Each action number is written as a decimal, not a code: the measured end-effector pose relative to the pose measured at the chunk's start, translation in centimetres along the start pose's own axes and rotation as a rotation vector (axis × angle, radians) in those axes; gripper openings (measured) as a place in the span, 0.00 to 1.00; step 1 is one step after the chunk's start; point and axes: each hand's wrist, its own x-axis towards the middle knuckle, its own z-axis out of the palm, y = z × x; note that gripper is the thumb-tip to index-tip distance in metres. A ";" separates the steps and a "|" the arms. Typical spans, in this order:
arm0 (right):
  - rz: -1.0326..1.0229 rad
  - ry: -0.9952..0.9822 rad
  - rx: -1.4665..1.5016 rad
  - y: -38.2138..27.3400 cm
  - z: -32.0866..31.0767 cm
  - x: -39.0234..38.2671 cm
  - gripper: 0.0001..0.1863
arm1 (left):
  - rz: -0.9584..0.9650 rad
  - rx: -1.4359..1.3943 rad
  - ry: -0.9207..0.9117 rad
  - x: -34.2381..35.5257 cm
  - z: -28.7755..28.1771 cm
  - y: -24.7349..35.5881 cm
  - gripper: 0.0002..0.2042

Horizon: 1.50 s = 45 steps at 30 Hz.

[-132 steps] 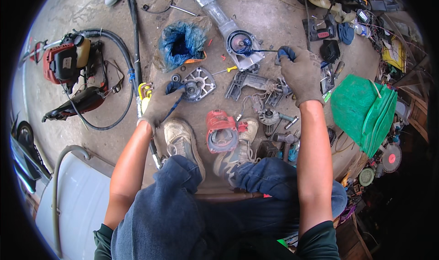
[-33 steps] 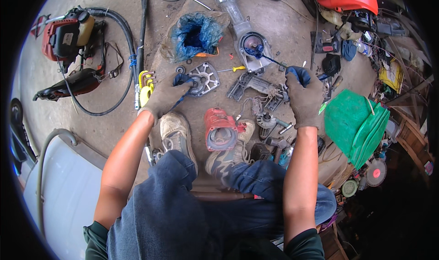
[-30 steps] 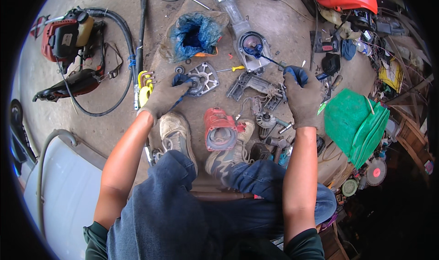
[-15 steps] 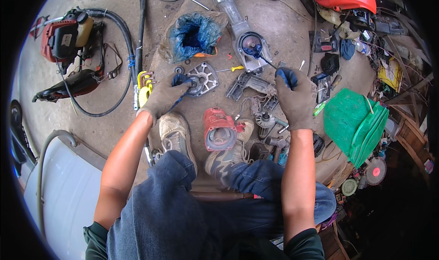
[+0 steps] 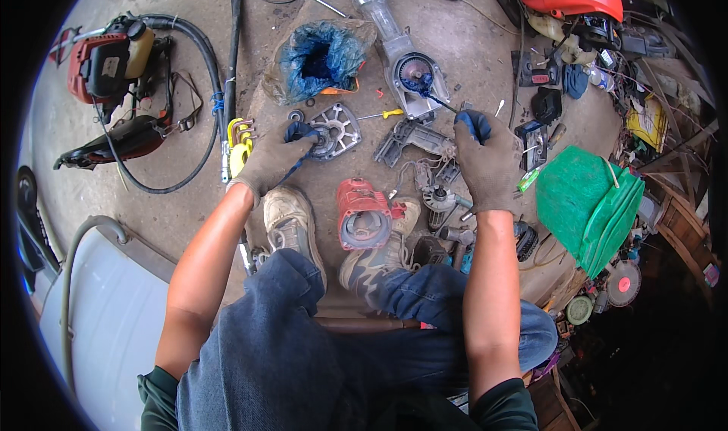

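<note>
My right hand [image 5: 487,162], in a grey-brown glove with blue fingertips, is closed on a thin dark stick [image 5: 444,104]. Blue grease coats the stick's far end, which touches the round gear [image 5: 414,73] inside a grey metal gear housing [image 5: 385,27]. My left hand [image 5: 274,156], gloved alike, has its fingers closed at the left edge of a spoked metal cover plate [image 5: 345,127]; the fingertips are partly hidden. Beyond it an open plastic bag [image 5: 292,55] holds dark blue grease. A yellow-handled screwdriver [image 5: 390,114] lies between plate and housing.
Between my shoes stands a red tool housing [image 5: 358,196]. Grey casing halves [image 5: 413,143] and motor parts lie right of centre. A red engine [image 5: 106,63] with a hose is at far left, yellow-held hex keys [image 5: 241,146] near my left wrist, a green sack [image 5: 584,203] at right.
My right hand has shifted very slightly left with the stick, whose greased end has moved a little over the gear. My left hand stays at the cover plate.
</note>
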 end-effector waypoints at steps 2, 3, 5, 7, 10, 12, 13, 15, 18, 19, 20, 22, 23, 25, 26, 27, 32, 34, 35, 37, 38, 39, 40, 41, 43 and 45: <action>-0.002 0.018 0.071 0.2 0.0 0.0 0.13 | -0.003 -0.003 0.015 -0.1 0.0 -0.1 0.33; -0.001 0.027 0.105 0.3 0.0 0.0 0.13 | -0.004 -0.004 0.021 -0.1 0.1 0.0 0.33; -0.036 0.048 0.115 0.3 -0.4 0.1 0.13 | -0.029 -0.004 -0.001 -0.3 -0.1 0.6 0.33; -0.062 0.066 0.108 0.3 -0.7 0.4 0.12 | -0.016 -0.008 0.020 -0.2 0.0 0.4 0.29; -0.081 0.075 0.066 0.5 -0.8 0.8 0.12 | 0.048 -0.010 0.087 0.2 0.6 -0.9 0.21; -0.083 0.061 0.035 0.8 -0.9 1.1 0.12 | 0.075 -0.001 0.100 0.4 0.7 -1.1 0.20; -0.078 0.070 0.032 1.2 -0.8 1.2 0.12 | 0.067 -0.009 0.092 0.4 0.8 -1.1 0.20; -0.070 0.087 0.028 2.0 -0.4 1.2 0.12 | 0.049 -0.024 0.079 0.3 0.7 -1.0 0.19; -0.035 0.074 0.001 1.9 -0.4 1.0 0.14 | 0.018 -0.040 0.065 0.4 0.6 -1.1 0.18; -0.006 0.043 0.017 1.7 -0.5 0.9 0.14 | 0.021 -0.036 0.069 0.3 0.6 -1.1 0.18; 0.022 0.012 0.034 1.3 -0.7 0.7 0.14 | 0.023 -0.033 0.073 0.2 0.5 -1.0 0.18; 0.044 -0.014 0.055 0.8 -0.5 0.5 0.14 | 0.047 -0.035 0.077 0.2 0.6 -0.8 0.18; 0.036 -0.011 0.062 0.7 -0.3 0.4 0.13 | 0.067 -0.040 0.078 0.1 0.7 -0.8 0.18; 0.002 -0.017 0.053 0.3 0.0 0.5 0.12 | 0.072 -0.037 0.077 0.2 0.7 -0.8 0.19; -0.024 -0.026 0.037 0.1 0.0 0.6 0.12 | 0.057 -0.028 0.074 0.3 0.8 -1.0 0.19; -0.051 -0.036 0.021 -0.1 0.1 0.7 0.11 | 0.041 -0.020 0.071 0.3 0.7 -0.9 0.19; -0.045 0.016 0.049 0.9 0.4 1.3 0.11 | -0.027 -0.010 -0.009 0.3 0.1 -0.4 0.32; -0.042 0.032 0.056 0.6 0.2 1.3 0.11 | -0.023 -0.013 -0.012 0.1 0.0 -0.3 0.32; -0.052 0.041 0.034 0.4 -0.2 1.1 0.11 | -0.027 -0.015 -0.011 -0.1 -0.1 -0.1 0.32; -0.064 0.049 0.008 -0.4 -0.7 0.8 0.11 | -0.030 -0.009 -0.006 -0.1 -0.1 -0.1 0.32; -0.065 0.049 0.004 -0.7 -0.8 0.6 0.11 | -0.030 -0.003 -0.004 0.0 -0.1 -0.4 0.32; -0.064 0.052 -0.003 -0.7 -1.0 0.6 0.12 | -0.027 0.003 -0.005 0.1 0.0 -0.3 0.32; -0.047 0.046 0.017 -0.4 -0.8 0.5 0.12 | -0.029 0.002 -0.009 0.0 0.0 -0.1 0.32; -0.029 0.041 0.036 0.1 -0.5 0.5 0.12 | -0.031 0.000 -0.012 0.0 0.0 0.2 0.32; 0.017 0.005 0.034 -0.1 -0.3 0.5 0.13 | -0.035 0.003 -0.008 -0.2 -0.1 0.2 0.33; 0.080 -0.049 -0.015 -0.7 -0.6 0.5 0.16 | -0.030 0.013 -0.004 -0.1 0.0 0.0 0.33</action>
